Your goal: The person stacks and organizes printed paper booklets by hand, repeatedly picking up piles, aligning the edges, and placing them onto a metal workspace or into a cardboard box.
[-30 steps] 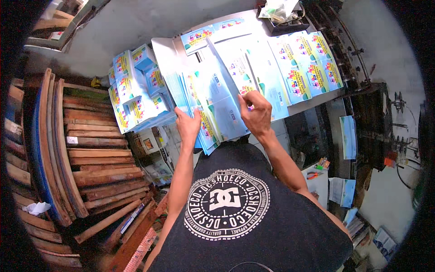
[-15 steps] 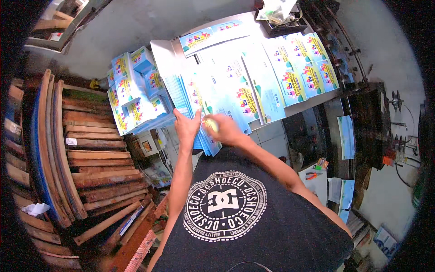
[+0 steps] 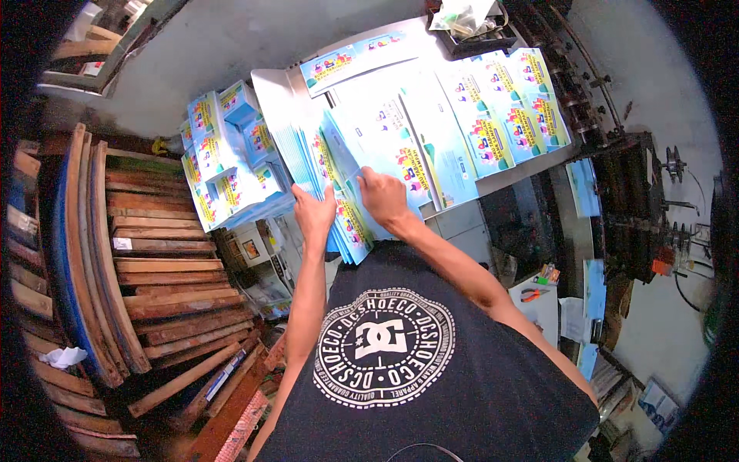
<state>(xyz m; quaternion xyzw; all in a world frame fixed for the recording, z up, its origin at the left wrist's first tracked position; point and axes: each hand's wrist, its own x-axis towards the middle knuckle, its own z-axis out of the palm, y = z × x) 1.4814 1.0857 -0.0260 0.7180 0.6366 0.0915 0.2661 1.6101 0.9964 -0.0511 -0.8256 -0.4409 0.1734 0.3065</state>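
Note:
A fanned stack of light blue printed folded sheets (image 3: 304, 165) lies along the front of the table, its near end jutting past the edge. My left hand (image 3: 314, 217) grips the near end, thumb on the right side and fingers on the left, partly hidden. To its right, my right hand (image 3: 386, 202) is closed, with its fingertips pinched at the edge of a printed sheet (image 3: 339, 142) that stands up from the stack's right side. More printed sheets (image 3: 454, 165) with colourful figures lie flat to the right of that hand.
Piled printed booklets (image 3: 219, 158) stand left of the table. A dark tray (image 3: 481, 42) holding a plastic bag sits at the back. Wooden slats (image 3: 173, 262) are stacked at the left; machinery (image 3: 639, 200) stands at the right. Orange-handled pliers (image 3: 531, 295) lie on a white surface.
My right hand has moved up and right, away from my left hand, and a sheet edge now rises beside it. My left hand stays nearly in place on the stack.

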